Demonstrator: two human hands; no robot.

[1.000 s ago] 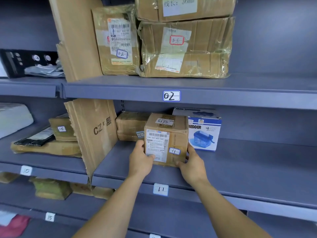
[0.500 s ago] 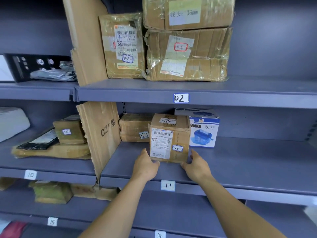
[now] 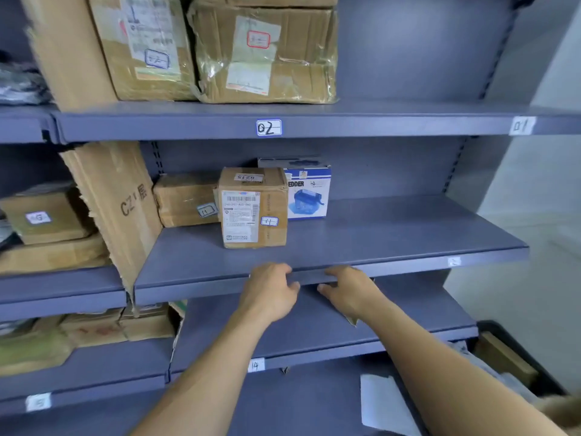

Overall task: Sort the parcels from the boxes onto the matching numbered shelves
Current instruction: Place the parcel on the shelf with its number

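Clearly the cardboard parcel (image 3: 253, 207) marked 11 stands on the shelf (image 3: 377, 234). At its front edge hover the left hand (image 3: 270, 291) and the right hand (image 3: 349, 291), fingers (image 3: 281, 271) loosely curled, holding nothing.

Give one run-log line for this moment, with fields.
parcel marked 11: upright on shelf | left hand: empty, near shelf edge | right hand: empty, near shelf edge
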